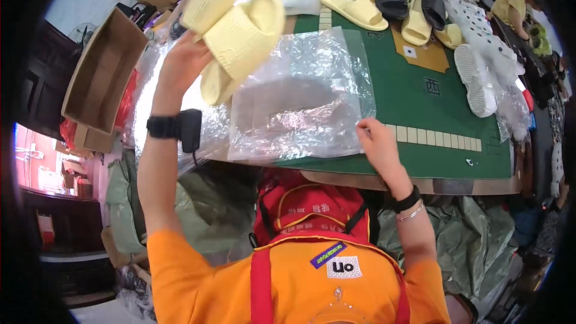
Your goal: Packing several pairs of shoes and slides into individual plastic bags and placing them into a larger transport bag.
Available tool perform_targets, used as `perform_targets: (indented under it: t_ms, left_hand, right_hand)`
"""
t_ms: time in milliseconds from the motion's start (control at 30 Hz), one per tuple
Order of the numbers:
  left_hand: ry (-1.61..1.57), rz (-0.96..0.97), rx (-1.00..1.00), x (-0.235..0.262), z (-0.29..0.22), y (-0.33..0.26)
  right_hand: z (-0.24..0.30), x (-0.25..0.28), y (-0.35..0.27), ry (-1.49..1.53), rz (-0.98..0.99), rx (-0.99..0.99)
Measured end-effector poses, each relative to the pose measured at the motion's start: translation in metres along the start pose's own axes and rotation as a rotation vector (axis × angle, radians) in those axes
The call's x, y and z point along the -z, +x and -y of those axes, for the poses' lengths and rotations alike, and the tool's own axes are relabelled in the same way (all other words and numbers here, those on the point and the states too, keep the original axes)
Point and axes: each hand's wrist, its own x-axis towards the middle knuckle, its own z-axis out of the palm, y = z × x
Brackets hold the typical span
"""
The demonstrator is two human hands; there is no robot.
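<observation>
Bagging step: the left hand (180, 66) grips a pair of pale yellow slippers (237, 30) above the clear plastic bag (300, 96), whose near corner the right hand (377, 141) pinches; next, the bag's mouth likely needs opening.

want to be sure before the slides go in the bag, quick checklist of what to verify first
1. Pair of pale yellow slides gripped in left hand: ok.
2. Right hand on edge of clear plastic bag: ok.
3. Bag mouth opened: cannot tell.
4. Bag lying flat on green table: ok.
5. Other slides lie apart from the bag: ok.
</observation>
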Motion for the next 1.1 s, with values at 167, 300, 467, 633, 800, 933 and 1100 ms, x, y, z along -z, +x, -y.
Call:
perform_targets:
  t_ms: [167, 300, 467, 633, 800, 933, 1100]
  left_hand:
    - [0.087, -0.35, 0.043, 0.061, 0.018, -0.072]
    - [0.175, -0.369, 0.126, 0.102, 0.046, -0.103]
    - [1.359, -0.121, 0.068, 0.137, 0.077, -0.112]
    - [0.566, -0.349, 0.363, 0.115, 0.066, -0.092]
    - [1.586, -0.288, 0.402, 0.128, 0.072, -0.097]
    - [1.841, -0.401, -0.035, 0.147, 0.099, -0.097]
    - [1.754, -0.436, -0.219, 0.132, 0.07, -0.092]
  right_hand:
    - [0.008, 0.004, 0.008, -0.167, -0.051, 0.03]
    - [0.008, 0.01, 0.009, -0.133, -0.043, 0.101]
    - [0.018, 0.015, 0.006, -0.025, 0.094, 0.101]
    - [0.013, 0.011, 0.002, -0.078, 0.076, 0.156]
    - [0.033, 0.007, 0.006, -0.053, 0.13, 0.103]
    - [0.038, -0.005, 0.008, -0.203, 0.031, 0.24]
    - [0.046, -0.01, 0.026, -0.184, 0.098, 0.145]
